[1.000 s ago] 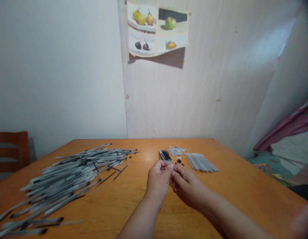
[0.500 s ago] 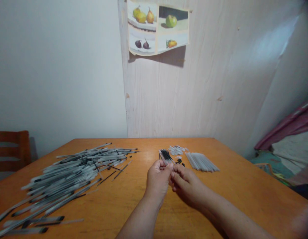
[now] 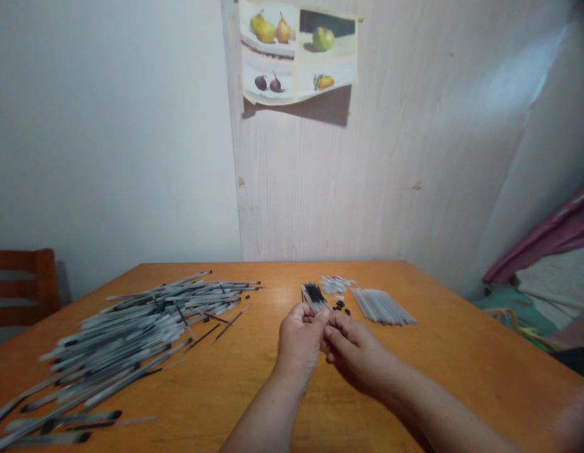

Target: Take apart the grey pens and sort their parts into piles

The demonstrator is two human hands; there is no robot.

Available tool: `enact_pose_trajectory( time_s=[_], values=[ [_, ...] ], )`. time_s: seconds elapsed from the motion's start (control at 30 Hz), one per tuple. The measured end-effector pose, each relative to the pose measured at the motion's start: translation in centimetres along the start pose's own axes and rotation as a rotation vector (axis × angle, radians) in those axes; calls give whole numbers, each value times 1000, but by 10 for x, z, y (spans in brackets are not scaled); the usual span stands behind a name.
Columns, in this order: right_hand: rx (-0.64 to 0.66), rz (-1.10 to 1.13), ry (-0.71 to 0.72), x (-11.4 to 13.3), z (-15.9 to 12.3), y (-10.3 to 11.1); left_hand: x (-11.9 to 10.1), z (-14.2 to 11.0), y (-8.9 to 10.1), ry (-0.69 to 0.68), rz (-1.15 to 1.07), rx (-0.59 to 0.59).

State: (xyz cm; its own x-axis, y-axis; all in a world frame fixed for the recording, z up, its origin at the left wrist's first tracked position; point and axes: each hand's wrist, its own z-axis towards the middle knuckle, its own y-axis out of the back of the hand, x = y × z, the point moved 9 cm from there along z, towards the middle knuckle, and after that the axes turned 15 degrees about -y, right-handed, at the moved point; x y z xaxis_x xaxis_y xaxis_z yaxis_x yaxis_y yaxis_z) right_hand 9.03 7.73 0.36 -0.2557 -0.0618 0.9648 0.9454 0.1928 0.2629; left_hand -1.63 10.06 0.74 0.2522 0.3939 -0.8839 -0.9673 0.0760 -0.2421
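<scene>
My left hand (image 3: pixel 298 340) is curled into a fist around a small bundle of thin black-tipped pen refills (image 3: pixel 313 296) that sticks out beyond the knuckles. My right hand (image 3: pixel 351 346) presses against it from the right, fingers pinched at the bundle's near end; what they pinch is hidden. Both hands hover just above the orange wooden table (image 3: pixel 452 358). Right behind them lie a few tiny black caps (image 3: pixel 341 306), a neat row of clear pen tubes (image 3: pixel 382 306) and a small heap of clear bits (image 3: pixel 335 284).
A big loose pile of grey and black pens (image 3: pixel 131 333) covers the table's left half, with stray thin refills (image 3: pixel 216 327) at its edge. A wooden chair (image 3: pixel 21 286) stands at the far left. A fruit poster (image 3: pixel 298 53) hangs on the wall; bedding (image 3: pixel 550 264) lies to the right.
Almost nothing has changed. The hands stay pressed together at the bundle, with only a slight shift of the view.
</scene>
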Motion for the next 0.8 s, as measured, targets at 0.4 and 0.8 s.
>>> enact_pose_trajectory(
  time_s=[0.4, 0.8],
  values=[
    [-222, 377, -159, 9, 1, 59, -29, 13, 55, -214, 344, -381],
    [-159, 269, -141, 11, 4, 57, -54, -6, -10, -401, 637, 212]
  ],
)
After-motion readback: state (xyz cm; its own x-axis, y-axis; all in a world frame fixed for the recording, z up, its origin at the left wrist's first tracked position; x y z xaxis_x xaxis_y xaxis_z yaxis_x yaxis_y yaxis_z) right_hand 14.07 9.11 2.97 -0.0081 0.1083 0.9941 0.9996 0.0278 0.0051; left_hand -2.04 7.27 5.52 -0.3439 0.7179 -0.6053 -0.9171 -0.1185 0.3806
